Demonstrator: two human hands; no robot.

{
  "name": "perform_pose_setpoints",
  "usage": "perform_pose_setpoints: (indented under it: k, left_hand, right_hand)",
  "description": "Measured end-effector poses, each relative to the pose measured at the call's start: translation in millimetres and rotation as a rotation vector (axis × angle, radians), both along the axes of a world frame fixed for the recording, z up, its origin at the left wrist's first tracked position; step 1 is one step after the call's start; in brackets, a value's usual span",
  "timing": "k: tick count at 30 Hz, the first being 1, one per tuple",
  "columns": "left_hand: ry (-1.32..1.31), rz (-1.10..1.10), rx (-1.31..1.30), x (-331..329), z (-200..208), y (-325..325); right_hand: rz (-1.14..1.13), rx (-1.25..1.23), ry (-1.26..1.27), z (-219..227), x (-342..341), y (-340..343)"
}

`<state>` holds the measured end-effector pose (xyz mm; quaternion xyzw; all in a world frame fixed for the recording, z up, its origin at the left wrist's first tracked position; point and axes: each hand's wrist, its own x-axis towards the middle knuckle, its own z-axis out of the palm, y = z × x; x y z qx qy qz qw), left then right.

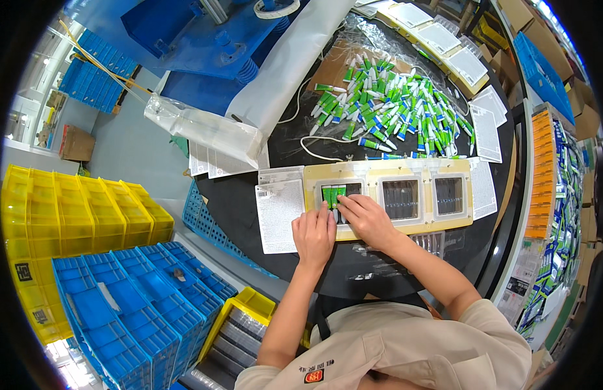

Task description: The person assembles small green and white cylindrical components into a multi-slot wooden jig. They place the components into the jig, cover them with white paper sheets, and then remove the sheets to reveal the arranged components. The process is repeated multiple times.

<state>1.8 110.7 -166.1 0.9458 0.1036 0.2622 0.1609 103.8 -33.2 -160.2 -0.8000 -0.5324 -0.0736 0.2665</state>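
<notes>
Small green squeeze tubes [329, 194] with white caps lie side by side in the left compartment of a cream-yellow frame tray [370, 170]. My left hand [313, 235] is at the compartment's near edge, its fingers drawn together at the lower ends of the tubes. From the right, my right hand [366, 220] reaches over the same compartment, its curled fingertips on the rightmost tube. The fingers partly hide the tubes and their caps. The middle compartment [401, 199] and right compartment [449, 195] hold clear plastic with ridges.
Beyond the tray is a large heap of green, white and blue tubes [392, 104]. Printed white cards [279, 214] lie left of the tray; more cards [487, 133] lie at the right. Blue machinery [210, 45] stands at the far left. Yellow crates [74, 221] and blue crates [132, 312] are stacked left.
</notes>
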Motion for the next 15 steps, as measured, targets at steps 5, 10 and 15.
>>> perform_pose_setpoints:
  k: [5,10,15]
  left_hand:
    - [0.088,-0.154,0.015,-8.7,-0.4,4.3]
    - [0.038,-0.227,-0.029,-0.6,10.6,13.4]
    - [-0.076,-0.254,-0.171,98.8,22.2,30.8]
  right_hand:
    - [-0.004,0.128,0.156,9.9,11.3,-2.1]
    - [-0.506,0.274,0.142,29.3,88.4,-13.9]
    - [-0.497,-0.342,0.262,14.0,147.4,-1.2]
